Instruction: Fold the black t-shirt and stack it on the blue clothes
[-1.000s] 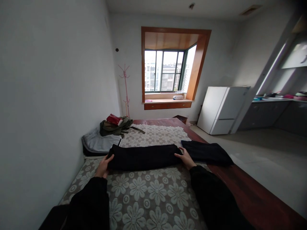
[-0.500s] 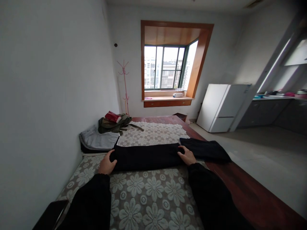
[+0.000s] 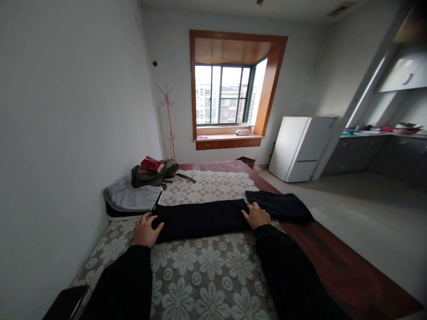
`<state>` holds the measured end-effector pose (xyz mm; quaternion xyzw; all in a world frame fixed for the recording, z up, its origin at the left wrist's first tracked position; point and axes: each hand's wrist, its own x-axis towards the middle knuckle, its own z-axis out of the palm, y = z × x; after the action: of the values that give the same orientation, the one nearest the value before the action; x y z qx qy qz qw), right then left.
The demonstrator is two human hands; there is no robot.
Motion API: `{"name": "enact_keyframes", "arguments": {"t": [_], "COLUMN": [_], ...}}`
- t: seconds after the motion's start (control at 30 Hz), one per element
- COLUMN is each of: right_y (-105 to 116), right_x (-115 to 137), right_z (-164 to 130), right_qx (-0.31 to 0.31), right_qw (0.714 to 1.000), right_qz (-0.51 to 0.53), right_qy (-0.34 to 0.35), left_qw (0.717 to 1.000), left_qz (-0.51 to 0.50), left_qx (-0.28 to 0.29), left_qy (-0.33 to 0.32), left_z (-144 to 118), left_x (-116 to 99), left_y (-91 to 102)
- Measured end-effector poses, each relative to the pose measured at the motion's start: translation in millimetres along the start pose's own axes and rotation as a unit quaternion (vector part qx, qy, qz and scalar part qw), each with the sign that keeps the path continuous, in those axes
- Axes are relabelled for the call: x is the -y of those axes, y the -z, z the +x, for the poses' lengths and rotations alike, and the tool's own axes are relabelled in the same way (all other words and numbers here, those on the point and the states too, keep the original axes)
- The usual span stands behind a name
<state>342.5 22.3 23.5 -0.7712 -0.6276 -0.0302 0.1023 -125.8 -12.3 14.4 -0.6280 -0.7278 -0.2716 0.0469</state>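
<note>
Black cloth (image 3: 200,218), folded into a long band, lies across the lace cover (image 3: 207,271) on the table (image 3: 336,271). Left hand (image 3: 145,231) pins one end, right hand (image 3: 256,216) the other, fingers spread flat (pressing, not clutching), so the fold stays flat. A second dark piece (image 3: 283,207) lies just right.
</note>
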Motion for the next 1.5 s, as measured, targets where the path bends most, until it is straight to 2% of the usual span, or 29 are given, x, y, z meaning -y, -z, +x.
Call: {"name": "enact_keyframes", "arguments": {"t": [0.1,0.17,0.27,0.37,0.53,0.7,0.8,0.97,1.07,1.13,1.27,1.5], "right_y": [-2.2,-5.8,-14.4,-28.0,-51.6,-53.7,-47.4,-36.6,-31.1,-27.9,-23.5,-25.0], "right_x": [-4.0,-6.6,-9.1,-9.2,-3.4,1.6,1.4,2.4,2.2,0.0,-7.7,-15.5], "right_z": [0.6,2.6,8.0,13.0,12.7,10.2,10.2,9.8,11.3,13.5,17.9,21.6], "right_qx": [-0.021,-0.057,-0.132,-0.168,-0.149,-0.11,-0.106,-0.105,-0.099,-0.088,-0.084,-0.111], "right_qw": [1.0,0.997,0.982,0.965,0.975,0.985,0.983,0.984,0.984,0.982,0.968,0.919], "right_qz": [0.014,0.043,0.104,0.162,0.138,0.117,0.14,0.146,0.15,0.165,0.236,0.377], "right_qy": [0.012,0.028,0.083,0.123,0.085,0.057,0.051,-0.001,-0.019,-0.014,0.001,0.011], "left_qw": [0.999,0.997,0.994,0.989,0.978,0.974,0.979,0.98,0.97,0.956,0.933,0.918], "left_qz": [-0.03,-0.061,-0.094,-0.127,-0.173,-0.191,-0.187,-0.177,-0.195,-0.254,-0.346,-0.38], "left_qx": [-0.013,-0.01,0.004,0.025,0.05,0.052,0.016,-0.086,-0.143,-0.144,-0.094,-0.104], "left_qy": [-0.024,-0.041,-0.055,-0.07,-0.104,-0.11,-0.075,0.002,0.016,0.01,0.023,0.046], "left_z": [0.2,-0.1,-0.3,-0.2,-2.4,-7.4,-6.7,0.6,3.1,3.2,1.9,-0.4], "left_x": [-3.4,-5.7,-8.2,-9.0,-11.8,-20.4,-21.3,-14.3,-13.0,-13.6,-13.9,-14.5], "left_y": [-0.4,-1.3,-4.1,-7.0,-7.3,-5.1,-5.4,-3.0,0.7,2.4,2.1,1.5]}}
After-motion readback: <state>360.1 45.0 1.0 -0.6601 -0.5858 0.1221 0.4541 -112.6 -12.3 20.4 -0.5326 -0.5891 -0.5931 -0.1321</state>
